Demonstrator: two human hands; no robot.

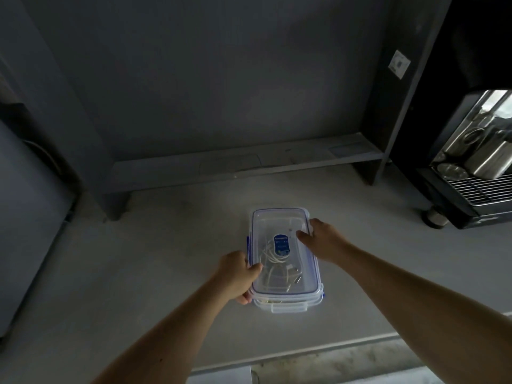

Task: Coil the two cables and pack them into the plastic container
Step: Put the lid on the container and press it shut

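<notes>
Dim grey counter [155, 273] runs under a low shelf [235, 164], with a steel coffee machine [471, 162] at the far right and the clear plastic container [285, 261] near the front edge, its lid [279, 225] on top and the white cables [274, 261] lying loosely coiled inside. The left hand [238, 275] pinches the container's left rim, thumb on the lid and fingers beneath, while the right hand [322, 239] presses spread fingers on the right side; to seat the lid well, I would press evenly along both long edges before snapping any clasp [289, 306]. A blue oval label [281, 243] sits on the lid, its writing too small to read.

Two bare, sleeveless forearms
</notes>
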